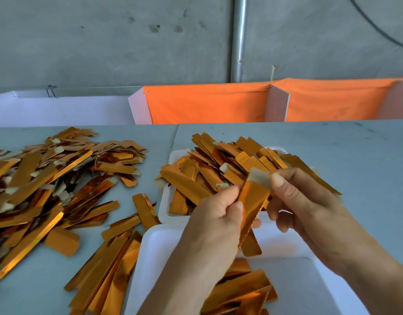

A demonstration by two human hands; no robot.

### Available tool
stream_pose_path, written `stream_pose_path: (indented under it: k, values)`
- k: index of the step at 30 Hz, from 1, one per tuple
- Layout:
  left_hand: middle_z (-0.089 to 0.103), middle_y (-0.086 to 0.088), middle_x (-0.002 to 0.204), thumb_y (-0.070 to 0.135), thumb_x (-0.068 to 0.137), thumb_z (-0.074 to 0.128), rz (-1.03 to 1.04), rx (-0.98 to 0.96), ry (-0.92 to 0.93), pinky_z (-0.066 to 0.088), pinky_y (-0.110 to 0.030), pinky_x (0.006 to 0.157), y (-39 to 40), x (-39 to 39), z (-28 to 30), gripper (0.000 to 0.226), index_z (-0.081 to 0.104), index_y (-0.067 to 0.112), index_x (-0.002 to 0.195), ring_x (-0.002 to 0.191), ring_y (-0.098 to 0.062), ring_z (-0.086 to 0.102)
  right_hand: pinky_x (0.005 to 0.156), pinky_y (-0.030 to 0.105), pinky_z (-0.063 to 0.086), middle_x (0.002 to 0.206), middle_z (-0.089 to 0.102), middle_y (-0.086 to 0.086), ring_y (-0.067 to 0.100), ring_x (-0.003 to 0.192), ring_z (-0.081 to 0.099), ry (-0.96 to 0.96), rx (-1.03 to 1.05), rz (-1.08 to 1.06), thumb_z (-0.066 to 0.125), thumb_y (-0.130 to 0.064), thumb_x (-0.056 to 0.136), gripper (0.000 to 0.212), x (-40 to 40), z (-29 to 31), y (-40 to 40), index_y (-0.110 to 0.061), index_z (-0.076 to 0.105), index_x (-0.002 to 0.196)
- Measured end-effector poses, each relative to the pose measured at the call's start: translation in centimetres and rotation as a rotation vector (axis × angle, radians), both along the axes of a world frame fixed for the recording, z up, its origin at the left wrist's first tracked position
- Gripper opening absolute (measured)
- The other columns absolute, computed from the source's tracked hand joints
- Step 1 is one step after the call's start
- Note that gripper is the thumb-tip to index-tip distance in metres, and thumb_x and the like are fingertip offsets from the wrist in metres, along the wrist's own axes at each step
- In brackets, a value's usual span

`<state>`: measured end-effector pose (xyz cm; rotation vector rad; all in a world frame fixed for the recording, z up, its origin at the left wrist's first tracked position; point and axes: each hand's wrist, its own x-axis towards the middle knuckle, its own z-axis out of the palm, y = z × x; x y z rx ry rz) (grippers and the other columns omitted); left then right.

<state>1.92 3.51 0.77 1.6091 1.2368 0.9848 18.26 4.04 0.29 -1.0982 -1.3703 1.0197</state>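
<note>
Above two white trays on a grey table (355, 151), one gold foil strip (252, 201) is pinched by both hands: the left hand (218, 214) at its edge, the right hand (309, 201) on its pale tab. The far tray (166, 201) is heaped with strips beyond counting; the near tray (155, 251) holds several. One loose pile (48, 178) lies to the left.

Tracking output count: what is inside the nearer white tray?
Several gold foil strips lie in the nearer white tray, toward its near end. The forearms cover part of its floor, hiding any strips there.

1 head view — forward-down, close
</note>
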Motion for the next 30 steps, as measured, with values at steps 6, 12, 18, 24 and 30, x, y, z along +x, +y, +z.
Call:
stream_pose_path:
  k: [6, 12, 18, 24, 30]
  values:
    - [0.046, 0.023, 0.124, 0.047, 0.092, 0.049, -0.052, 0.244, 0.323, 0.041, -0.018, 0.097, -0.2, 1.0, -0.6, 0.057, 0.024, 0.044, 0.144, 0.115, 0.003, 0.045, 0.048, 0.020, 0.047, 0.067, 0.060, 0.000, 0.015, 0.054, 0.057, 0.049, 0.090, -0.010, 0.067, -0.036, 0.073, 0.017, 0.3, 0.0, 0.4, -0.024, 0.060, 0.082]
    - [0.039, 0.022, 0.130, 0.039, 0.095, 0.047, 0.143, 0.437, 0.463, 0.031, -0.011, 0.089, 0.5, 1.4, -1.3, 0.063, 0.012, 0.041, 0.148, 0.119, 0.000, 0.036, 0.064, 0.015, 0.051, 0.098, 0.058, -0.011, 0.005, 0.084, 0.062, -0.388, 0.312, -0.264, 0.062, -0.040, 0.069, 0.013, -0.5, 0.1, 0.1, -0.028, 0.064, 0.076]
    - [0.040, 0.022, 0.135, 0.035, 0.094, 0.051, 0.159, 0.428, 0.468, 0.030, -0.009, 0.085, 0.7, 1.5, -1.6, 0.062, 0.019, 0.039, 0.147, 0.123, -0.002, 0.038, 0.074, 0.024, 0.055, 0.100, 0.067, -0.017, 0.006, 0.090, 0.067, -0.223, 0.112, -0.123, 0.067, -0.040, 0.062, 0.020, -0.5, 0.0, 0.1, -0.025, 0.069, 0.076]
    - [0.045, 0.022, 0.132, 0.037, 0.091, 0.054, 0.106, 0.425, 0.471, 0.031, -0.007, 0.086, 0.5, 1.7, -1.5, 0.059, 0.029, 0.039, 0.145, 0.119, -0.001, 0.043, 0.067, 0.026, 0.058, 0.093, 0.073, -0.004, 0.016, 0.083, 0.070, -0.064, -0.089, -0.002, 0.071, -0.019, 0.070, 0.013, 0.1, 0.3, 0.2, -0.008, 0.067, 0.075]
    - [0.047, 0.022, 0.130, 0.038, 0.092, 0.053, 0.121, 0.419, 0.536, 0.021, -0.001, 0.071, 0.5, 1.9, -1.6, 0.057, 0.029, 0.038, 0.144, 0.117, 0.001, 0.045, 0.069, 0.032, 0.059, 0.093, 0.073, -0.005, 0.013, 0.077, 0.070, -0.126, -0.106, -0.103, 0.073, -0.020, 0.070, 0.012, -0.3, 0.5, 0.1, -0.012, 0.068, 0.077]
